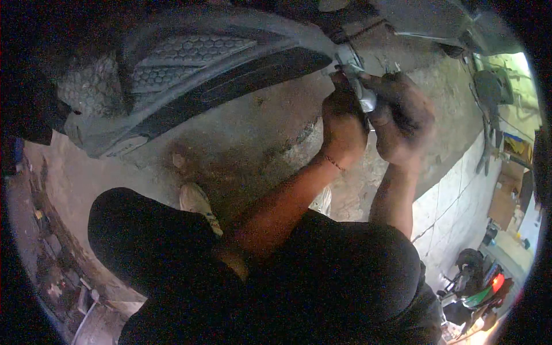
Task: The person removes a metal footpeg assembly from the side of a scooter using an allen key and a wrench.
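In front of me is a dark scooter-like body panel (230, 75) with honeycomb-textured pads (190, 52). Just beyond its right end, both hands meet at a small silvery metal part (367, 100) whose exact kind I cannot make out. My left hand (345, 123) is closed, its fingertips pinched at the upper left side of that part. From the right, my right hand (405, 118) curls its fingers against the same part; the hand is somewhat blurred. My fingers hide much of the metal, and whether it is attached to the vehicle is unclear.
Below the panel lies a stained concrete floor (259, 126), with my shoe (198, 204) on it. Loose rubble and scraps (54, 247) line the left edge. At the lower right stand a red and green vehicle (483, 293) and a cardboard box (506, 195).
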Demonstrator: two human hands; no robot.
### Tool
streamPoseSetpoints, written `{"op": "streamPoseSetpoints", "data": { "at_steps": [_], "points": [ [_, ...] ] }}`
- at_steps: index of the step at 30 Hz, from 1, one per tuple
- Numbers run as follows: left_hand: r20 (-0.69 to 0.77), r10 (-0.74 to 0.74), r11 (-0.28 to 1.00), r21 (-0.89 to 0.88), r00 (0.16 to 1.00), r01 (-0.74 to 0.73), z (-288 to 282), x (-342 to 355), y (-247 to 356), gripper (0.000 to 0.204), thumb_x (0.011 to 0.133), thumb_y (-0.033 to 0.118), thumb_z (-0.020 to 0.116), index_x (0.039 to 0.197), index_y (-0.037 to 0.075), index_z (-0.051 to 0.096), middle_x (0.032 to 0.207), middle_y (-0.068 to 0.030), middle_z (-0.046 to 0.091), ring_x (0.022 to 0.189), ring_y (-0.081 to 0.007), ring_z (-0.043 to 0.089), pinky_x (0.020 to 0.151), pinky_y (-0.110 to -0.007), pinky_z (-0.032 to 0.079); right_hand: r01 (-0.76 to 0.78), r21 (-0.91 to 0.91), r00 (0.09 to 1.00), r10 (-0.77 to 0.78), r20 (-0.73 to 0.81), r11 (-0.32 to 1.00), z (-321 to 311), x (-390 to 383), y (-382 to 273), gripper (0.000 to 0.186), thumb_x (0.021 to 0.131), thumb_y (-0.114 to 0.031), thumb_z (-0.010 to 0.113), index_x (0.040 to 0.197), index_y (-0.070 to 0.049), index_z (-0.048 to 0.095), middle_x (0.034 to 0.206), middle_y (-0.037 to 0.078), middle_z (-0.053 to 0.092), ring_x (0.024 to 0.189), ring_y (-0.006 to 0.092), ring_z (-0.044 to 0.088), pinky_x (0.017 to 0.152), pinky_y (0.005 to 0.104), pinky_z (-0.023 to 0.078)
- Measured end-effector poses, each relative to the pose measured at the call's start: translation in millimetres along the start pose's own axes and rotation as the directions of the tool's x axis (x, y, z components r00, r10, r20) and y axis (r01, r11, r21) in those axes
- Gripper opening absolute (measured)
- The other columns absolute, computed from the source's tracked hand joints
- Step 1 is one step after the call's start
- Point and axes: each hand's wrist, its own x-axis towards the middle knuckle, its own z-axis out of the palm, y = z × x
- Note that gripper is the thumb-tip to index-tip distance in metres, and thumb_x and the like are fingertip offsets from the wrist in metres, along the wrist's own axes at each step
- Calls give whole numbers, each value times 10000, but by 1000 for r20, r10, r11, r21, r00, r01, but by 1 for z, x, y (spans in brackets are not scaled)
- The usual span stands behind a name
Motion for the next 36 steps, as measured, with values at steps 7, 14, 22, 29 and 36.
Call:
{"op": "streamPoseSetpoints", "data": {
  "at_steps": [7, 14, 22, 29, 36],
  "points": [
    [-11, 163, 982, -99, 987, -163, -8, 23, -67, 395, 884, 409, 473, 862, 28, 575, 770, -126, 635, 663, -276, 630, 589, -375, 488, -1, -10, 1000, 1, 30, 1000, 0, -4, 5, 336, 815, -280, 629, 926, 34, 670, 668, 104, 560, 588, 220, 519, 553, 309, 402],
    [279, 551, 637, 467, 786, -613, -9, 66, -76, 265, 723, 287, 681, 844, 64, 607, 805, -114, 643, 729, -312, 644, 641, -394, 506, -51, -77, 996, 56, 70, 996, -15, -6, 2, 376, 833, -336, 619, 939, 20, 675, 656, 96, 547, 584, 205, 516, 544, 303, 396],
    [122, 682, 623, 419, 721, -661, -11, 63, -86, 267, 804, 306, 534, 894, 71, 621, 792, -109, 638, 772, -304, 634, 697, -396, 503, -202, 62, 977, 206, -64, 977, -10, -28, 0, 437, 810, -388, 661, 970, 19, 664, 649, 68, 544, 586, 182, 528, 541, 293, 401],
    [174, 464, 716, 504, 868, -484, -28, 51, -73, 425, 940, 362, 335, 925, 44, 615, 926, -146, 648, 842, -302, 641, 732, -394, 501, -233, 227, 943, 277, -185, 946, -6, -30, -3, 400, 801, -368, 685, 930, 10, 684, 679, 70, 589, 602, 180, 556, 554, 280, 425],
    [52, -178, 793, -584, 983, 174, -13, 3, -33, 526, 928, 575, 354, 954, 108, 594, 780, -34, 587, 662, -131, 579, 572, -308, 477, -281, 201, 925, 321, -203, 938, -7, -41, 6, 360, 812, -322, 682, 907, 24, 683, 759, 93, 639, 678, 186, 581, 603, 291, 444]
  ]
}}
